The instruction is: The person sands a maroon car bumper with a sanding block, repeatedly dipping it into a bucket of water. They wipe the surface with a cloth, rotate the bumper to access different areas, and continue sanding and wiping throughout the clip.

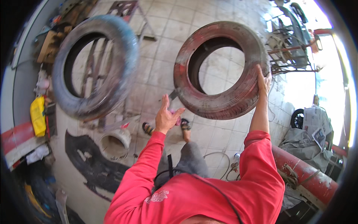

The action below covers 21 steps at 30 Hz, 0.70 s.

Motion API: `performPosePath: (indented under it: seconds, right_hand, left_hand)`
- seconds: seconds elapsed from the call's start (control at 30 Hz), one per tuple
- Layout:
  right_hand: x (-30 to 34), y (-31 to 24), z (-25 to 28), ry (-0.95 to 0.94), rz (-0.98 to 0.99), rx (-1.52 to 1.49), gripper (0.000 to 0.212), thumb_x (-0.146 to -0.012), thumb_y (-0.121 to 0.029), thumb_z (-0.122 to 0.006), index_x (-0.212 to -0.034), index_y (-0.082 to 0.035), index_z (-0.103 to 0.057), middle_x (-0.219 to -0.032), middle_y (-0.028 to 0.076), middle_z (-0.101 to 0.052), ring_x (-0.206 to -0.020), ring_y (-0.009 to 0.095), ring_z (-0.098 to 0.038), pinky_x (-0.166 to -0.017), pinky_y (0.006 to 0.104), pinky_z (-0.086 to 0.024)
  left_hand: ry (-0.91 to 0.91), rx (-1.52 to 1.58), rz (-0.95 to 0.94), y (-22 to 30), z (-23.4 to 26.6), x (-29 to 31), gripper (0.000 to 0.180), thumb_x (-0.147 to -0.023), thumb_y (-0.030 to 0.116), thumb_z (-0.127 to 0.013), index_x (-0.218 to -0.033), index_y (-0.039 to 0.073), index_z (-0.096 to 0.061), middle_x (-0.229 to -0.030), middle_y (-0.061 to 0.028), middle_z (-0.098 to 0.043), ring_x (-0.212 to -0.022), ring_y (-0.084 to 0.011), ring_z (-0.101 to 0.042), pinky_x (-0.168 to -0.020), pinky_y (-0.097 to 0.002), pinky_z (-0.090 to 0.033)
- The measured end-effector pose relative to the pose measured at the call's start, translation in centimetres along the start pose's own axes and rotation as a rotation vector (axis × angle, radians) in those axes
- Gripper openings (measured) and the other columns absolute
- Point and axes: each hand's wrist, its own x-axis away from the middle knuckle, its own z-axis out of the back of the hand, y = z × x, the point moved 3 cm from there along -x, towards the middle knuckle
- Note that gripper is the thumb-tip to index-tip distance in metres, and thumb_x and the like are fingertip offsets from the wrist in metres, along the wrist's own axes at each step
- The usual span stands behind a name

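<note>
A worn tire [220, 102], dark with red paint smears, is in front of me to the right. My right hand [264, 83] grips its right outer edge, the thumb on the sidewall and the fingers on the tread. Below the tire's left side is my left hand [166, 117], with the index finger and thumb stretched out. The other fingers curl around something pinkish, mostly hidden, that I cannot make out. Close to the fingertips shows a small dark flat piece [173, 95]. On the left stands a second tire [112, 84], smeared with blue and grey paint.
A metal stand [146, 36] is behind the tires. On the floor lie a round grey bucket [116, 143] and a torn black sheet [95, 160]. A red tank [304, 173] and a grey cover [304, 145] are at right, beneath a metal frame [291, 46]. A yellow bag [37, 115] hangs left.
</note>
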Motion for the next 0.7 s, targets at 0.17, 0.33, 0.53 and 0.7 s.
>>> performPosePath:
  seconds: [0.17, 0.33, 0.53, 0.7]
  right_hand:
    - [-1.0, 17.0, -3.4, -0.484, -0.222, -0.186, 0.130, -0.081, -0.078, -0.080, -0.168, 0.006, -0.032, -0.174, 0.031, -0.030, -0.161, 0.045, -0.030, -0.131, 0.0473, -0.029]
    - [11.4, 31.6, -12.1, -0.386, -0.132, 0.241, 0.097, -0.096, -0.066, -0.071, -0.173, -0.023, -0.031, -0.176, 0.036, -0.013, -0.161, 0.058, -0.019, -0.127, 0.0577, -0.034]
    - [18.1, 40.2, -16.0, -0.943, 0.098, 0.160, 0.113, -0.090, -0.075, -0.072, -0.169, -0.004, -0.034, -0.174, 0.034, -0.026, -0.157, 0.053, -0.034, -0.126, 0.0519, -0.037]
    - [22.1, 29.7, -14.9, -1.145, -0.196, 0.118, 0.099, -0.089, -0.069, -0.077, -0.157, -0.001, -0.055, -0.153, 0.027, -0.060, -0.144, 0.037, -0.057, -0.113, 0.0449, -0.049]
  left_hand:
    - [-0.291, -0.104, 0.079, -5.0, -11.2, -1.6, 0.098, -0.089, 0.055, -0.082, -0.162, 0.000, -0.046, -0.155, -0.0329, -0.056, -0.137, -0.0428, -0.063, -0.112, -0.0460, -0.052]
    - [-0.461, -0.220, 0.288, -5.6, -10.7, 6.5, 0.088, -0.091, 0.053, -0.081, -0.156, 0.000, -0.055, -0.138, -0.0284, -0.070, -0.125, -0.0386, -0.072, -0.105, -0.0442, -0.057]
    - [-0.398, -0.219, 0.392, -9.1, -6.5, 13.5, 0.085, -0.092, 0.052, -0.081, -0.155, 0.001, -0.057, -0.139, -0.0279, -0.070, -0.125, -0.0388, -0.072, -0.106, -0.0438, -0.057]
    - [-0.133, -0.302, 0.561, -10.3, -0.9, 20.0, 0.084, -0.094, 0.059, -0.074, -0.156, 0.004, -0.057, -0.136, -0.0217, -0.074, -0.122, -0.0388, -0.073, -0.108, -0.0435, -0.055]
